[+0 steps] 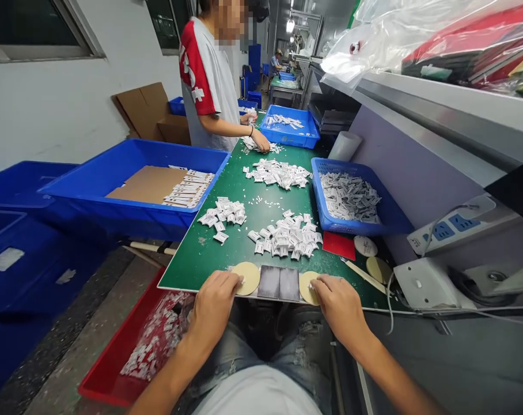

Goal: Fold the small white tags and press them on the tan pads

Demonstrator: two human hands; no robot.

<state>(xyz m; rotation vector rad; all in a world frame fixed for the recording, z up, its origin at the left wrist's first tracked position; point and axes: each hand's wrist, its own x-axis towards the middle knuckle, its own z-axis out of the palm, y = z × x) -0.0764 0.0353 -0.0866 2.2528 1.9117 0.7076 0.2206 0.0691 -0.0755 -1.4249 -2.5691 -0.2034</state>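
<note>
At the near edge of the green tabletop, my left hand (216,297) is closed in a pinch on a small white plastic piece, against a round yellow disc (249,278). My right hand (339,300) pinches another small white piece over a second yellow disc (306,288). Between the two discs lie two dark grey rectangular pads (279,283), side by side. Just beyond them is a heap of white plastic parts (290,237). A smaller pile of similar parts (224,213) sits to its left. My fingers partly hide both held pieces.
A blue basket (322,222) of white parts stands at right, beside a red sheet (339,245). Large blue bins (127,203) flank the table's left; a red bin (114,357) sits below. A co-worker (213,80) handles parts at the far end, near a blue tray (287,138).
</note>
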